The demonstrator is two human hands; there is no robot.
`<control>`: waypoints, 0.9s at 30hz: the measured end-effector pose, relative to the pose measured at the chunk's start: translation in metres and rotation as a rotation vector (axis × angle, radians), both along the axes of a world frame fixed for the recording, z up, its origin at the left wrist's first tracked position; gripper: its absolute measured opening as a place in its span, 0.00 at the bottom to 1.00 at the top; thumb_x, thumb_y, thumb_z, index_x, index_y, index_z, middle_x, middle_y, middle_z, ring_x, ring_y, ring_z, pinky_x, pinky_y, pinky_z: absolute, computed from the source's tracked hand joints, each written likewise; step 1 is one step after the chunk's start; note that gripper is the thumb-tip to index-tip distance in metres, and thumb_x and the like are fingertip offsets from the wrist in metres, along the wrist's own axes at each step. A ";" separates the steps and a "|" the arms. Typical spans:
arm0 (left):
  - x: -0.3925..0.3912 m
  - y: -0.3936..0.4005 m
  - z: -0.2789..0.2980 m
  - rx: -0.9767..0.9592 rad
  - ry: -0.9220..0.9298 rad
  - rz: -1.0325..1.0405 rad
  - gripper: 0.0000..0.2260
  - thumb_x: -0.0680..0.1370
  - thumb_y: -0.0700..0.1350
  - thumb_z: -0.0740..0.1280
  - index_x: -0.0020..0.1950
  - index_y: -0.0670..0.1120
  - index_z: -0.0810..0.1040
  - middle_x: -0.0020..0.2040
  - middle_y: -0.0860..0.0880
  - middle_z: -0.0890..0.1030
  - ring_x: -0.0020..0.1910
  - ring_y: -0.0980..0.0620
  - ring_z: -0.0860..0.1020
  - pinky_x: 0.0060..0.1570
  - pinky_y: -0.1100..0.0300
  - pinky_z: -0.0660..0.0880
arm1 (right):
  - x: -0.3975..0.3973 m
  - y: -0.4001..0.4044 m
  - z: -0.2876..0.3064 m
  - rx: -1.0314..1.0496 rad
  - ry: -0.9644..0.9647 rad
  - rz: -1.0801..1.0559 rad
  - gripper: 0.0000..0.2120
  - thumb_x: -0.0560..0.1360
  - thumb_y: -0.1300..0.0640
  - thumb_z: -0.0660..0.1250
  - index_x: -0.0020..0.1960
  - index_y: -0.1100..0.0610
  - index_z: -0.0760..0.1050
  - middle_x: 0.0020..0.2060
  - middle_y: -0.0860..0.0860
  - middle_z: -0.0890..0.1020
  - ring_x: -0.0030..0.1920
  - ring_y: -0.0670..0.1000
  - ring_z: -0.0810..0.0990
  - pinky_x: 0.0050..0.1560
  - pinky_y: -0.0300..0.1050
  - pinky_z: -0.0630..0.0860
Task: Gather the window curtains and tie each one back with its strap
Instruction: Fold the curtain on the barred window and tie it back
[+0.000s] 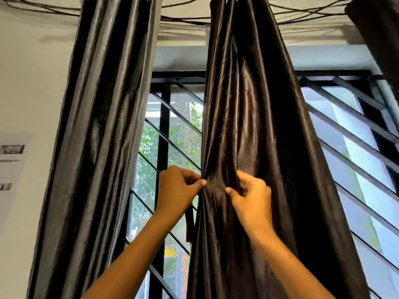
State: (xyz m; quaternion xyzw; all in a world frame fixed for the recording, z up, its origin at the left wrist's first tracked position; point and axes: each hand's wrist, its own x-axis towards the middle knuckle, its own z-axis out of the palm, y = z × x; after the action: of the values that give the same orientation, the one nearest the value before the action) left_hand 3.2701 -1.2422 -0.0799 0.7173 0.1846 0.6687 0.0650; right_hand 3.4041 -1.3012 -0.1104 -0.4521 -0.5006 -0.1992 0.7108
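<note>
A dark, shiny middle curtain hangs before the window, bunched narrow at hand height. My left hand pinches its left edge between thumb and curled fingers. My right hand grips a fold of the same curtain just to the right. A dark strip, possibly the strap, hangs below my left hand along the curtain's edge. A second dark curtain hangs loose at the left. A third curtain shows at the top right corner.
The window has black diagonal bars with greenery outside. A white wall with a paper notice lies at the left. Black cables run along the top above the curtains.
</note>
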 end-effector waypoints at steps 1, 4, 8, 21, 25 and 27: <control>0.002 -0.002 -0.001 0.020 0.000 0.016 0.07 0.69 0.42 0.76 0.44 0.42 0.85 0.38 0.47 0.85 0.33 0.63 0.78 0.38 0.75 0.75 | -0.007 -0.006 -0.002 -0.009 -0.098 -0.142 0.22 0.70 0.69 0.67 0.58 0.51 0.79 0.47 0.52 0.85 0.48 0.52 0.83 0.50 0.48 0.78; 0.004 -0.007 -0.002 0.032 -0.005 0.020 0.07 0.69 0.42 0.76 0.45 0.43 0.85 0.39 0.47 0.85 0.32 0.64 0.78 0.37 0.78 0.74 | -0.028 -0.016 -0.009 -0.315 -0.299 -0.422 0.34 0.73 0.67 0.59 0.74 0.44 0.61 0.65 0.53 0.76 0.61 0.57 0.76 0.54 0.47 0.72; 0.003 -0.005 -0.004 -0.006 -0.021 -0.079 0.05 0.69 0.41 0.76 0.44 0.42 0.85 0.37 0.48 0.85 0.31 0.63 0.81 0.36 0.72 0.77 | -0.031 -0.015 -0.017 -0.323 -0.447 -0.314 0.34 0.75 0.66 0.57 0.77 0.46 0.54 0.76 0.42 0.53 0.73 0.44 0.61 0.64 0.40 0.66; 0.012 0.000 -0.001 -0.046 -0.015 -0.042 0.06 0.68 0.42 0.77 0.42 0.42 0.85 0.34 0.48 0.83 0.31 0.64 0.79 0.35 0.74 0.75 | 0.011 0.005 -0.020 -0.151 -0.122 -0.461 0.30 0.74 0.35 0.61 0.73 0.44 0.63 0.76 0.59 0.39 0.76 0.60 0.38 0.72 0.63 0.44; 0.015 0.000 -0.001 -0.051 -0.003 -0.059 0.06 0.68 0.42 0.77 0.42 0.42 0.85 0.35 0.47 0.84 0.34 0.57 0.82 0.39 0.64 0.80 | 0.026 0.004 -0.007 -0.217 0.197 -0.137 0.57 0.66 0.44 0.75 0.77 0.56 0.38 0.76 0.63 0.47 0.76 0.60 0.50 0.71 0.59 0.55; 0.015 0.000 -0.001 -0.046 0.000 -0.053 0.06 0.68 0.42 0.77 0.42 0.42 0.85 0.35 0.47 0.84 0.34 0.58 0.82 0.38 0.65 0.79 | 0.032 0.009 -0.003 -0.151 0.312 0.218 0.53 0.65 0.52 0.78 0.78 0.57 0.47 0.70 0.60 0.67 0.69 0.55 0.69 0.68 0.51 0.65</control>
State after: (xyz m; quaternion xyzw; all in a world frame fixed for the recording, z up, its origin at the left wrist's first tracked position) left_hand 3.2854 -1.2420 -0.0809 0.7204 0.1807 0.6622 0.0990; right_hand 3.4365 -1.2927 -0.1137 -0.4725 -0.4439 -0.0107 0.7613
